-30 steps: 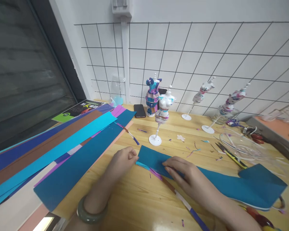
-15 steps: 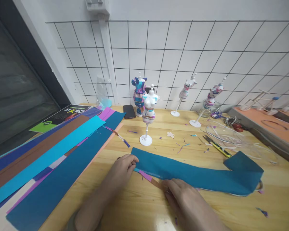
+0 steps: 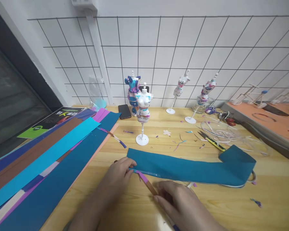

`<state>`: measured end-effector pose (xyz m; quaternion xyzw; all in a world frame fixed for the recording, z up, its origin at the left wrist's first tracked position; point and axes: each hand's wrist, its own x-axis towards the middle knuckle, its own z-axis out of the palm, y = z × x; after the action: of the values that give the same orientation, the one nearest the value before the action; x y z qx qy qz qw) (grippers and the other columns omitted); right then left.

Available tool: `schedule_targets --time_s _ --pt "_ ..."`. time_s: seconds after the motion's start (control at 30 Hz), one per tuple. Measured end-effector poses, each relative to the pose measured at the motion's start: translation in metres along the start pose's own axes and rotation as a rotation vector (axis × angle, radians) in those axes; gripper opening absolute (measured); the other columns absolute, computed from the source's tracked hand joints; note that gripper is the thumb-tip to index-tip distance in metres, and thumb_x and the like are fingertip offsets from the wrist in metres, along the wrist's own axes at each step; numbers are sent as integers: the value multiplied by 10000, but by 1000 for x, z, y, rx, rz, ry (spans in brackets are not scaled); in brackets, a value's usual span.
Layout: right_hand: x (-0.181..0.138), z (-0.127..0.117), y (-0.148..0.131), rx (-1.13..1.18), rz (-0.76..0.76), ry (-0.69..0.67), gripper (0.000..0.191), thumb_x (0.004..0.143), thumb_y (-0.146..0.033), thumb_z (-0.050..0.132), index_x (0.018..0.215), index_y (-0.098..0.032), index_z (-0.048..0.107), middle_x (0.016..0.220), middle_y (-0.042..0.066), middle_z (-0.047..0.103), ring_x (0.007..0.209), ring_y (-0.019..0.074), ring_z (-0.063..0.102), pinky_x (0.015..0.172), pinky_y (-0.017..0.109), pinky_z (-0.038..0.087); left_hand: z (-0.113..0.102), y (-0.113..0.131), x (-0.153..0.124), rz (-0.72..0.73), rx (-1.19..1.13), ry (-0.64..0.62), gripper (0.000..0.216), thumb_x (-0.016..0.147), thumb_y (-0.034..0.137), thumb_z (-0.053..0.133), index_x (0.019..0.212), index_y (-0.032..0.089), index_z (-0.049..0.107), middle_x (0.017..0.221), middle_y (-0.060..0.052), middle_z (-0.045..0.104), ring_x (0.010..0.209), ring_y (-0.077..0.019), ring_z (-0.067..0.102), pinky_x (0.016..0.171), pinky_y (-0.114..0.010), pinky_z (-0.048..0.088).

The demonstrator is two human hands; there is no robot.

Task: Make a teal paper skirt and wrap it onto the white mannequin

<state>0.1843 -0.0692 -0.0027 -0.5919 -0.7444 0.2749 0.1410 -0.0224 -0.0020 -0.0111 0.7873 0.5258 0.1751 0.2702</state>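
A long teal paper strip (image 3: 183,166) lies across the wooden table (image 3: 274,199), its right end folded over. My left hand (image 3: 119,173) pinches the strip's left end with closed fingers. My right hand (image 3: 180,202) lies nearer to me, fingers bent over a thin strip of purple, brown and white paper (image 3: 145,181) that comes out from under the teal strip. A small white mannequin on a stand (image 3: 143,112) is just behind the teal strip.
Long sheets of coloured paper (image 3: 50,154) cover the table's left side. More small dressed mannequins (image 3: 132,91), a black phone (image 3: 124,111), scissors (image 3: 210,140), clear plastic strips (image 3: 228,133) and paper scraps lie behind. An orange tray (image 3: 267,123) is at the right. A wire grid covers the wall.
My right hand has come off the teal strip and drawn back towards me onto the thin multicoloured strip. My view has shifted to the right. The left hand kept its pinch.
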Motion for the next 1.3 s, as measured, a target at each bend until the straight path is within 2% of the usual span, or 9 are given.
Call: schedule_targets --time_s 0.13,0.3,0.4,0.7,1.3 --pt "10 6 -6 -90 8 57 166 824 -265 491 726 -232 620 697 26 692 659 202 640 538 253 374 2 -2 0 6 -13 9 216 778 122 418 887 215 580 881 -32 608 761 -176 546 697 -302 402" --pt "18 13 -2 -133 0 75 152 773 -162 522 678 -230 619 692 15 691 651 199 644 539 252 371 4 -3 1 5 -26 3 191 788 147 428 874 215 584 865 -31 595 727 -168 541 680 -304 405" --pt "19 13 2 -168 -16 123 146 771 -165 518 655 -218 590 699 20 671 658 209 632 547 266 379 4 -2 2 2 -27 7 155 804 179 432 830 211 582 832 -24 586 712 -165 537 670 -302 401" --pt "21 -4 6 2 101 45 210 846 -242 441 742 -275 620 740 -16 692 690 198 640 572 276 428 6 -4 5 8 -42 -12 184 833 206 422 790 209 601 842 -38 590 776 -180 554 689 -302 401" --pt "29 9 27 -98 -78 225 123 878 -237 403 849 -239 523 719 -8 674 583 155 650 447 219 409 11 -5 7 -23 46 -34 211 857 226 398 844 222 608 866 -19 580 782 -171 564 713 -315 432"
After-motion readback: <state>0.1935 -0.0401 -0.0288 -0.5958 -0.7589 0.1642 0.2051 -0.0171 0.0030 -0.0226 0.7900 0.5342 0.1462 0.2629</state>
